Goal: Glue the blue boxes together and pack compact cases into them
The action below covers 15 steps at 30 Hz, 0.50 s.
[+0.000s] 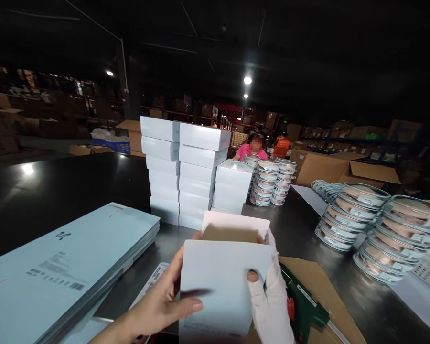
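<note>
A pale blue carton with its top end uncovered is held between my two hands, close in front of me. My left hand is bare and grips the carton's left side, thumb across the near face. On the right side, my right hand wears a white glove with the thumb tip bare, and its thumb presses the near face. Inside the carton's mouth a brownish inner surface shows; I cannot tell what it is. A stack of flat pale blue cartons lies to the left of my hands.
Stacked closed white boxes stand beyond my hands. Round clear containers are piled at the right. A green glue gun lies on brown cardboard. Past the dark table are a person in pink and large cardboard boxes.
</note>
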Available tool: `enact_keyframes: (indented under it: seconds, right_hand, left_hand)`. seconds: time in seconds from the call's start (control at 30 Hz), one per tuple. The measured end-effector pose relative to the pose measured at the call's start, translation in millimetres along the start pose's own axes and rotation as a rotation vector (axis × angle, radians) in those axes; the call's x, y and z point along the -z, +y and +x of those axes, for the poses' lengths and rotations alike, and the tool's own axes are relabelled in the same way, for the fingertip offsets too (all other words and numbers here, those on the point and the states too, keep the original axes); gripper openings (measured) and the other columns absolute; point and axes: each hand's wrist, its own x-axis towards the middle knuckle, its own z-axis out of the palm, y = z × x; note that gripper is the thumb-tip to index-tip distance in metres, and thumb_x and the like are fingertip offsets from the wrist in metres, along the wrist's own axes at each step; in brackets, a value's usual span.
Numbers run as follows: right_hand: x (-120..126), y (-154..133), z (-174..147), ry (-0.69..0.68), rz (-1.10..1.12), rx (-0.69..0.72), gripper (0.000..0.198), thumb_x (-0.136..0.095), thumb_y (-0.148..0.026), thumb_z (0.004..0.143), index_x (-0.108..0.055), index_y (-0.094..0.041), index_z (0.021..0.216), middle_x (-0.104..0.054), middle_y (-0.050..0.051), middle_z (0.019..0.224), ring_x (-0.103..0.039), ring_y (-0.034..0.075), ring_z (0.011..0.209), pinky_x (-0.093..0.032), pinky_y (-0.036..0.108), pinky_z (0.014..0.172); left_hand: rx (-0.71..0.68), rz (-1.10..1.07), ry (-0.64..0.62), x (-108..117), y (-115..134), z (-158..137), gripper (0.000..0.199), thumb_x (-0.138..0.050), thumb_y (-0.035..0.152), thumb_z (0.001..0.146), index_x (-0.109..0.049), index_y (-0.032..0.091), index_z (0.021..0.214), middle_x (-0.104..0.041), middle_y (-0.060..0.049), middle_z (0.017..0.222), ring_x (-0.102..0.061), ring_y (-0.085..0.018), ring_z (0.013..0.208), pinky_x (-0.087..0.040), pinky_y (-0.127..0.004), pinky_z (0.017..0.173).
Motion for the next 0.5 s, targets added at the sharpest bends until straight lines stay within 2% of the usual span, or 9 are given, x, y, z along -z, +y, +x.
enact_keyframes:
  seconds: [0.07, 0.13, 0.2, 0.27, 0.33, 0.4, 0.47, 0.5]
  right_hand:
    - [-7.1, -0.9, -2.0, 0.056, 0.07, 0.009, 0.053, -0.051, -0.048, 0.102, -0.048, -0.034, 0.152, -0.029, 0.005, 0.17, -0.034, 0.032, 0.153, -0.03, 0.048, 0.124]
    - [-12.7, -9.0, -3.3, 0.108, 0.145, -0.051, 0.056, -0.051, -0.054, 0.101, -0.051, -0.03, 0.151, -0.039, 0.009, 0.165, -0.042, 0.033, 0.148, -0.035, 0.048, 0.122]
    - [-17.9, -19.9, -4.6, 0.178, 0.171, -0.203, 0.062, -0.052, -0.057, 0.099, -0.045, -0.03, 0.155, -0.042, 0.009, 0.163, -0.041, 0.034, 0.149, -0.031, 0.051, 0.123]
    - [-22.4, -28.9, -5.8, 0.229, 0.185, -0.327, 0.069, -0.051, -0.06, 0.098, -0.031, -0.038, 0.16, -0.037, 0.004, 0.166, -0.034, 0.032, 0.153, -0.024, 0.055, 0.125]
    - [-23.2, -33.2, -6.5, 0.235, 0.218, -0.346, 0.072, -0.048, -0.061, 0.099, -0.016, -0.045, 0.162, -0.029, -0.001, 0.17, -0.026, 0.029, 0.156, -0.017, 0.058, 0.126]
    - [-15.7, -32.3, -6.6, 0.188, 0.236, -0.282, 0.072, -0.045, -0.059, 0.101, -0.008, -0.047, 0.161, -0.024, -0.002, 0.172, -0.024, 0.026, 0.157, -0.019, 0.057, 0.126]
    - [4.2, -25.9, -7.0, 0.165, 0.154, -0.249, 0.071, -0.04, -0.058, 0.102, -0.003, -0.045, 0.161, -0.028, 0.0, 0.17, -0.037, 0.024, 0.152, -0.033, 0.051, 0.122]
    - [18.8, -20.5, -7.6, 0.165, 0.097, -0.244, 0.072, -0.039, -0.059, 0.101, -0.007, -0.04, 0.162, -0.037, 0.005, 0.167, -0.047, 0.025, 0.146, -0.039, 0.049, 0.118]
  left_hand:
    - [-0.057, -0.03, 0.056, -8.6, 5.8, 5.9, 0.095, -0.065, 0.084, 0.075, -0.054, 0.023, 0.146, -0.058, -0.016, 0.149, -0.044, -0.043, 0.144, -0.049, -0.046, 0.11]
    - [-0.016, -0.063, 0.137, -17.6, 15.3, 11.1, 0.086, -0.055, 0.085, 0.081, -0.061, 0.022, 0.139, -0.058, -0.015, 0.149, -0.036, -0.045, 0.148, -0.041, -0.051, 0.116]
    - [0.02, -0.121, 0.251, -25.4, 21.7, 13.1, 0.068, -0.054, 0.075, 0.09, -0.06, 0.025, 0.137, -0.055, -0.011, 0.153, -0.036, -0.04, 0.15, -0.032, -0.051, 0.122]
    - [0.002, -0.16, 0.34, -28.8, 22.1, 11.4, 0.053, -0.057, 0.062, 0.096, -0.054, 0.03, 0.138, -0.043, -0.007, 0.163, -0.035, -0.035, 0.152, -0.031, -0.049, 0.123]
    - [-0.004, -0.1, 0.299, -24.9, 18.7, 7.4, 0.049, -0.058, 0.057, 0.097, -0.052, 0.034, 0.139, -0.036, -0.005, 0.168, -0.032, -0.034, 0.154, -0.035, -0.051, 0.121]
    - [0.02, 0.07, 0.128, -12.4, 15.2, 2.8, 0.05, -0.066, 0.058, 0.09, -0.061, 0.035, 0.134, -0.044, -0.005, 0.163, -0.029, -0.038, 0.155, -0.035, -0.056, 0.12]
    - [0.01, 0.254, 0.019, 5.7, 13.7, -1.9, 0.053, -0.08, 0.058, 0.076, -0.072, 0.034, 0.123, -0.06, -0.007, 0.15, -0.031, -0.042, 0.154, -0.03, -0.059, 0.121]
    - [-0.021, 0.316, 0.038, 15.0, 13.7, -5.0, 0.053, -0.085, 0.057, 0.07, -0.076, 0.034, 0.118, -0.067, -0.008, 0.142, -0.035, -0.043, 0.151, -0.032, -0.059, 0.121]
